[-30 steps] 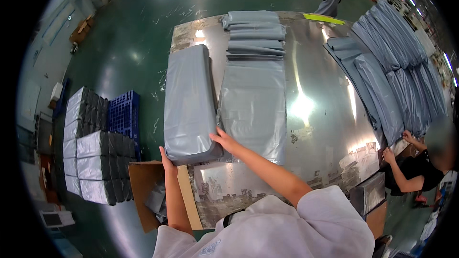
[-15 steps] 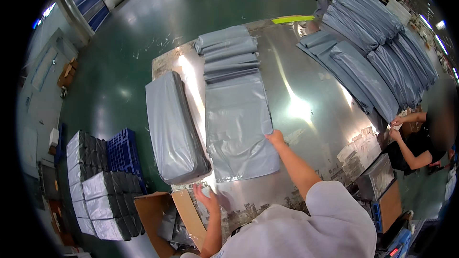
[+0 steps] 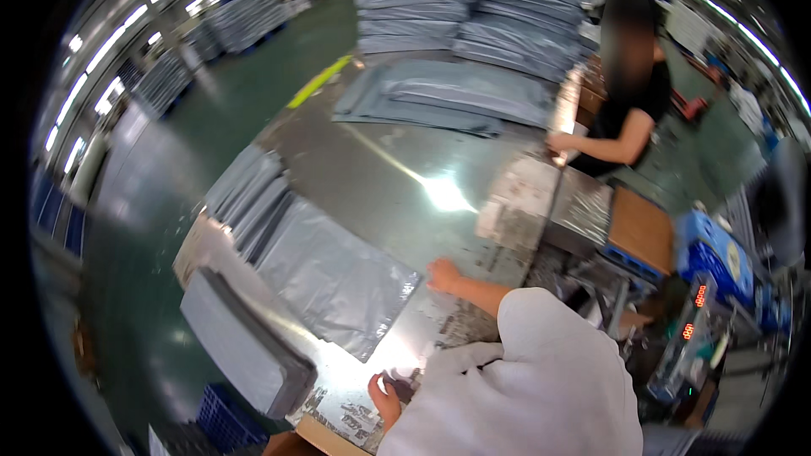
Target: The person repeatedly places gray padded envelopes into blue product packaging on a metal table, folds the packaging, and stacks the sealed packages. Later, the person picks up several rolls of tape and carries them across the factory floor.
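Note:
A flat grey plastic bag lies on the metal table in front of me, its far end next to several overlapping folded bags. My right hand is just beyond the bag's right corner, low over the table, with fingers curled in and nothing visible in them. Near the table's front edge, my left hand has thumb and fingers curved apart, with bright tabletop showing between them. To the left of the bag sits a thick grey wrapped bundle.
Tall stacks of grey bags stand at the table's far side, with loose flat bags before them. A co-worker reaches in from the right. A cardboard box and blue plastic pallet are near left. A red-digit display stands right.
My view has swung to the right. My right hand has come off the bag's edge and is now beside its corner. The left hand remains near the front edge, fingers more curved.

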`<state>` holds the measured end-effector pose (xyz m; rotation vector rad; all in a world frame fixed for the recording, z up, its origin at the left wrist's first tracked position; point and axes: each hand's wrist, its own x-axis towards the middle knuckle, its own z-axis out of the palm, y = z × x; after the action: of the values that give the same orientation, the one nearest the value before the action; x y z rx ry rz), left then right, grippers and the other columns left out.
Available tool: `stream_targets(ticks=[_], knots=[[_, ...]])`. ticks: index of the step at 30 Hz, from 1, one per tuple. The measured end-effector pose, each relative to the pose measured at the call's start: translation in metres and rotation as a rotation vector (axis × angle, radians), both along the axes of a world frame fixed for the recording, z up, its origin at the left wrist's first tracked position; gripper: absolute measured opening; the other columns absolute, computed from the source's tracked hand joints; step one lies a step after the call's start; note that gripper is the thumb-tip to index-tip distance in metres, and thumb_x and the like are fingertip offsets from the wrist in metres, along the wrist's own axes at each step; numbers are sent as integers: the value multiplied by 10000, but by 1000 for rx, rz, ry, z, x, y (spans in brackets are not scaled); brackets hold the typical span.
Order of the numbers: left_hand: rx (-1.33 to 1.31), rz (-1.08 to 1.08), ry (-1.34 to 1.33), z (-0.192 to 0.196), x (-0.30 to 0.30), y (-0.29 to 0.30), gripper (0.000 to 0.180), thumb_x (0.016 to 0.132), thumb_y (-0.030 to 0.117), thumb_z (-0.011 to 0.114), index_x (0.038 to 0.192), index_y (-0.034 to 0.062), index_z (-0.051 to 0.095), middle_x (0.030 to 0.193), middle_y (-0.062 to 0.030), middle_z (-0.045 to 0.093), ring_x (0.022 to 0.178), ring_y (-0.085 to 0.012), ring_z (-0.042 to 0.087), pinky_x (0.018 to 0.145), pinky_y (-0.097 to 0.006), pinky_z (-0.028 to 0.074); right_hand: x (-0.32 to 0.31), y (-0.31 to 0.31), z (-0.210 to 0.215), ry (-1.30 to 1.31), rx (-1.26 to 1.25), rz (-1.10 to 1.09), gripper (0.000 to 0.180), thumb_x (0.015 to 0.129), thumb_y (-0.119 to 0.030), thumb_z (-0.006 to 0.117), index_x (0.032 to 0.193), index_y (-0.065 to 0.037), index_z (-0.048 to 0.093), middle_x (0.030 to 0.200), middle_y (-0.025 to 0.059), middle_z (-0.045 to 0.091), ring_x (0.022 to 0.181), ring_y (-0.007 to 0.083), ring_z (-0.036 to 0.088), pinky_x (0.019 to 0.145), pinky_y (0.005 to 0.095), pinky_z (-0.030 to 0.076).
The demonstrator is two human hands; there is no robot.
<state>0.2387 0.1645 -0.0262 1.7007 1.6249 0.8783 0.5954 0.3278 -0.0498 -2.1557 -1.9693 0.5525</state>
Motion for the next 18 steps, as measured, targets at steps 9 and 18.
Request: stream_targets(ticks=[9, 18], knots=[[61, -386, 735, -1, 39, 137, 680, 718, 318, 543, 1272, 36, 267, 1328, -209, 232, 1223, -367, 223, 952, -502, 232, 151, -144, 55, 11, 239, -412, 378, 620, -109, 584, 990, -52, 536, 994, 177, 518, 971, 345, 452, 800, 451, 375], [-168, -409, 859, -27, 48, 156, 698, 748, 394, 515, 1303, 93, 220, 1361, -176, 168, 1249, -339, 176, 932, -531, 240, 367, -278, 131, -1109, -953, -565, 430, 837, -228, 341, 1261, -160, 315, 1334, 91, 210, 1232, 308, 126, 959, 551, 109]])
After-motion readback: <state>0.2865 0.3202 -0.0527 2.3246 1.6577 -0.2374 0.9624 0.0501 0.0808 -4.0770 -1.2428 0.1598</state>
